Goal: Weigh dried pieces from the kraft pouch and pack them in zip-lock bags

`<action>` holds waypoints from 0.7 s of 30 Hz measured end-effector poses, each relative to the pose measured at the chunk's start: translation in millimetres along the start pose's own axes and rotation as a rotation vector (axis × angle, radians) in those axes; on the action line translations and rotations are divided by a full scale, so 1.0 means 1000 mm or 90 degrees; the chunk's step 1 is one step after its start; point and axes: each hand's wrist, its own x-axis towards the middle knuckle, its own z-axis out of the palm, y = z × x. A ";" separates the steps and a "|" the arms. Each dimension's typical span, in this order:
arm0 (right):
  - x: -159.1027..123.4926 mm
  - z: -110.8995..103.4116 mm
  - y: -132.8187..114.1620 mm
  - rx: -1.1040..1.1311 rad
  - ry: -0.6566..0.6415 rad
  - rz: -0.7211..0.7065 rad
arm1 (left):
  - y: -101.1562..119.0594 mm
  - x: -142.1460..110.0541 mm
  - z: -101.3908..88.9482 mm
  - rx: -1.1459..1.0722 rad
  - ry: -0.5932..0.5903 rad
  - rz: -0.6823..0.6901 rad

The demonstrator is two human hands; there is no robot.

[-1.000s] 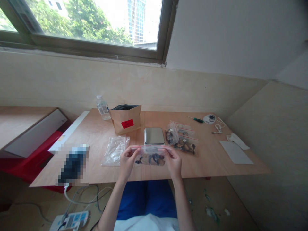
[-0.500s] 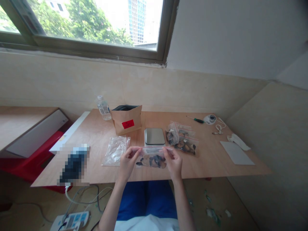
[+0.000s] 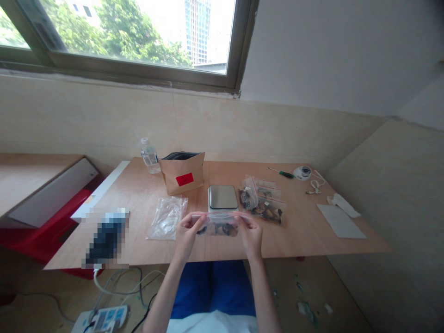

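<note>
Between my hands is a clear zip bag [image 3: 218, 229] with dark and tan dried pieces inside. My left hand [image 3: 188, 231] pinches its top strip at the left, and my right hand [image 3: 249, 231] pinches the same strip at the right. Both hands are closed on the plastic. Just beyond the bag sits a flat scale [image 3: 223, 197] with a silver plate. Several filled zip bags [image 3: 267, 210] lie right of the scale. A flat pile of clear plastic bags [image 3: 167, 217] rests left of my left hand.
Behind the bags stand a brown paper pouch [image 3: 183, 173], its top open, and a water bottle [image 3: 150, 157]. At the right are a screwdriver [image 3: 286, 175], a white camera [image 3: 302, 173] and white paper [image 3: 340, 221]. A pixelated dark object [image 3: 106, 238] lies near the table's left edge.
The filled bag has tilted, so less of its front shows. My two hands have come slightly closer together, and their pinch on the top strip continues.
</note>
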 end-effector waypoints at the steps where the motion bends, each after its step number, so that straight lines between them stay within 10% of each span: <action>1: 0.000 0.000 0.001 0.002 0.002 0.003 | -0.001 0.000 0.000 -0.001 -0.001 0.000; 21: -0.006 0.011 -0.005 -0.016 0.034 -0.005 | 0.004 -0.001 0.002 0.052 -0.013 0.051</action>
